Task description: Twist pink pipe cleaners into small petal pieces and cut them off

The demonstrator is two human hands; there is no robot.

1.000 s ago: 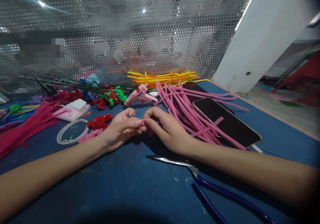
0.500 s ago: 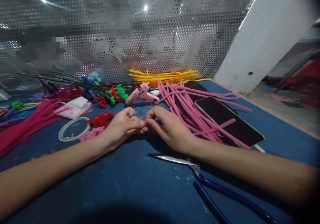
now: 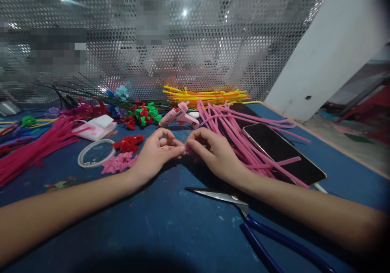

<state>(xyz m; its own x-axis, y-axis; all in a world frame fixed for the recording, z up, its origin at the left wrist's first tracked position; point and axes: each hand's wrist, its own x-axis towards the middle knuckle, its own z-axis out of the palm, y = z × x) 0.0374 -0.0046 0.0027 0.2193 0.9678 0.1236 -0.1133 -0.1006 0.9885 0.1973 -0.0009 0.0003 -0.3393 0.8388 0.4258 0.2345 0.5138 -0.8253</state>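
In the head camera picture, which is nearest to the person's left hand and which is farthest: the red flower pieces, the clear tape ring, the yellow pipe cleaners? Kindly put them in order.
Measured from the left hand:
1. Red flower pieces: just to its left, on the blue table.
2. Clear tape ring: further left, past the pink flower pieces.
3. Yellow pipe cleaners: at the back right, by the mesh wall.

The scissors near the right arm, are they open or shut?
Shut: the scissors lie flat on the blue table, blades together in one point, untouched.
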